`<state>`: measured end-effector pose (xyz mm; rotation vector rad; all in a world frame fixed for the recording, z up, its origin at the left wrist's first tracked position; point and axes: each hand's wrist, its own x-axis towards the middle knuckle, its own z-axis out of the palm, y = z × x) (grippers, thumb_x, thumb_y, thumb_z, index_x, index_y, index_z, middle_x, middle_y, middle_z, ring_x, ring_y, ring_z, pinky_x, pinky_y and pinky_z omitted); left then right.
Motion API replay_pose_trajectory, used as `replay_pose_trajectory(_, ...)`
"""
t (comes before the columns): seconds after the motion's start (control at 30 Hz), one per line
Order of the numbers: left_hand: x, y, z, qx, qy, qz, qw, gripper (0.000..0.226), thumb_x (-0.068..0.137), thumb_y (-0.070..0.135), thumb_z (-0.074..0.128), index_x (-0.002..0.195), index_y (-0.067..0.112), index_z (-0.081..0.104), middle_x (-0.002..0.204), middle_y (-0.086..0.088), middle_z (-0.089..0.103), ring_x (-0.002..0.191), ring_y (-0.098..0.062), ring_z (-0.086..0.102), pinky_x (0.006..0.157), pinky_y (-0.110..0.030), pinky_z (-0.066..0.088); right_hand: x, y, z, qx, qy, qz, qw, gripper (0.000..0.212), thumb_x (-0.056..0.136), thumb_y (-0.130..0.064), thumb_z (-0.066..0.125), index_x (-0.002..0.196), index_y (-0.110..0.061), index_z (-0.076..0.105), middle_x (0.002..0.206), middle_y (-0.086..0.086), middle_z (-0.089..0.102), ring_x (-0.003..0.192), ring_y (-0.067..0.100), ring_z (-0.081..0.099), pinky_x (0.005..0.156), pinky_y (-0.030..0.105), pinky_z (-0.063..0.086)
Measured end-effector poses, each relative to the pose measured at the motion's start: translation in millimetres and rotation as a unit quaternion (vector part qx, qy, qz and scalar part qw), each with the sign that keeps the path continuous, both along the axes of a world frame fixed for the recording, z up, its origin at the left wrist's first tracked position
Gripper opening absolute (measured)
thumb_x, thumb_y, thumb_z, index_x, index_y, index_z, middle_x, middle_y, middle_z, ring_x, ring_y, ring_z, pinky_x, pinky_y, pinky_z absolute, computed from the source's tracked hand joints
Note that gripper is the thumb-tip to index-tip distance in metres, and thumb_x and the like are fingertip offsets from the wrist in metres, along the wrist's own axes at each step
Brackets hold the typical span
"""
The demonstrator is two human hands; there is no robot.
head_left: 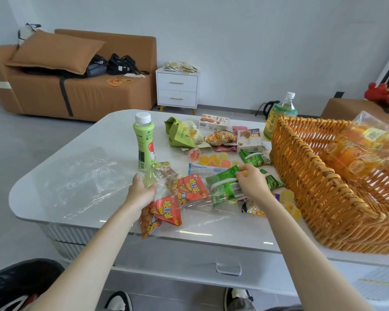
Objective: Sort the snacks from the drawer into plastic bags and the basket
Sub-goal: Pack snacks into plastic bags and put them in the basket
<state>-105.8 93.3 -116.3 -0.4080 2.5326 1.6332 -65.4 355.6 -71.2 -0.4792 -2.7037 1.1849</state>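
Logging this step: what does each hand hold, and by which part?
The left hand grips the clear plastic bag by a bunched edge; the right hand pinches the green snack packet at its upper end.

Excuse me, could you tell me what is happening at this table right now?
A person is sorting snacks at a white table. The left hand grips the edge of a clear plastic bag that already holds two red packets, while the right hand pinches a green packet at the bag's mouth. Loose snacks lie on the table, and the wicker basket on the right holds a bag of orange snacks.
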Motion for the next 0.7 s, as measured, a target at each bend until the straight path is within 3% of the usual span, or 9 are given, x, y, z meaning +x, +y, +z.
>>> replay_pose_trajectory(0.1,-2,-1,0,0.018,-0.003,-0.002,1.000,0.063,0.096,0.023,0.054,0.149,0.014,0.022,0.142,-0.011,0.044,0.128,-0.031,0.045,0.104,-0.040,0.038,-7,-9,1,-0.119,-0.043,0.010,0.992,0.029,0.098,-0.017,0.050,0.124,-0.006,0.053,0.105,0.017,0.065,0.085,0.030,0.064,0.079,0.044,0.054)
replay_pose_trajectory(0.13,-3,-2,-1,0.029,-0.007,0.000,1.000,0.060,0.095,0.021,0.055,0.148,0.015,0.026,0.138,-0.011,0.048,0.125,-0.031,0.047,0.104,-0.041,0.040,-8,-13,-1,-0.174,-0.067,0.013,0.982,0.027,0.098,-0.016,0.051,0.121,-0.001,0.054,0.101,0.016,0.064,0.082,0.030,0.064,0.084,0.049,0.054)
replay_pose_trajectory(0.2,-3,-3,-1,0.052,-0.014,0.006,0.999,0.058,0.095,0.018,0.056,0.146,0.014,0.029,0.129,-0.012,0.053,0.121,-0.032,0.051,0.102,-0.042,0.042,-9,-20,-3,-0.251,-0.103,0.038,0.962,0.029,0.098,-0.009,0.050,0.121,0.009,0.051,0.082,0.011,0.056,0.063,0.021,0.058,0.070,0.041,0.058)
replay_pose_trajectory(0.27,-4,-4,-2,0.076,-0.023,0.011,0.997,0.061,0.096,0.016,0.056,0.148,0.014,0.026,0.133,-0.012,0.051,0.121,-0.031,0.052,0.100,-0.040,0.042,-6,-27,-1,-0.306,-0.127,0.079,0.940,0.020,0.098,-0.007,0.051,0.114,0.005,0.056,0.073,0.005,0.053,0.051,0.012,0.054,0.048,0.024,0.052)
replay_pose_trajectory(0.37,-4,-3,-2,0.091,-0.034,0.008,0.995,0.054,0.097,0.015,0.054,0.146,0.011,0.033,0.139,-0.011,0.048,0.122,-0.029,0.051,0.104,-0.040,0.040,-6,-32,3,-0.348,-0.148,0.162,0.911,0.010,0.096,-0.008,0.055,0.087,-0.008,0.060,0.083,0.002,0.067,0.062,0.008,0.065,0.054,0.017,0.052)
replay_pose_trajectory(0.43,-3,-3,-2,0.116,-0.043,0.003,0.992,0.042,0.096,0.012,0.055,0.136,0.009,0.045,0.128,-0.010,0.056,0.117,-0.030,0.055,0.103,-0.042,0.043,-8,-37,5,-0.307,-0.143,0.194,0.920,0.004,0.094,-0.012,0.060,0.095,-0.009,0.062,0.093,0.002,0.069,0.076,0.008,0.066,0.061,0.015,0.051)
replay_pose_trajectory(0.5,-2,-4,-2,0.150,-0.044,-0.004,0.988,0.041,0.096,0.008,0.055,0.135,0.009,0.046,0.124,-0.009,0.058,0.108,-0.028,0.059,0.096,-0.039,0.047,-10,-40,7,-0.293,-0.147,0.210,0.921,0.021,0.092,-0.015,0.063,0.111,-0.007,0.063,0.100,0.000,0.070,0.080,0.006,0.067,0.060,0.013,0.049)
replay_pose_trajectory(0.63,-1,-6,-1,0.195,-0.042,-0.014,0.980,0.048,0.095,0.009,0.055,0.141,0.011,0.041,0.131,-0.011,0.056,0.081,-0.015,0.062,0.073,-0.029,0.050,-11,-43,10,-0.324,-0.167,0.191,0.911,0.023,0.090,-0.008,0.066,0.112,-0.005,0.059,0.085,0.005,0.067,0.058,0.011,0.060,0.050,0.022,0.043)
replay_pose_trajectory(0.7,1,-8,1,0.222,-0.048,-0.022,0.974,0.058,0.089,0.013,0.065,0.142,0.012,0.041,0.133,-0.011,0.056,0.084,-0.016,0.063,0.081,-0.034,0.052,-9,-43,9,-0.334,-0.165,0.143,0.917,0.022,0.088,-0.004,0.067,0.104,-0.006,0.053,0.085,0.007,0.062,0.050,0.009,0.059,0.041,0.019,0.041)
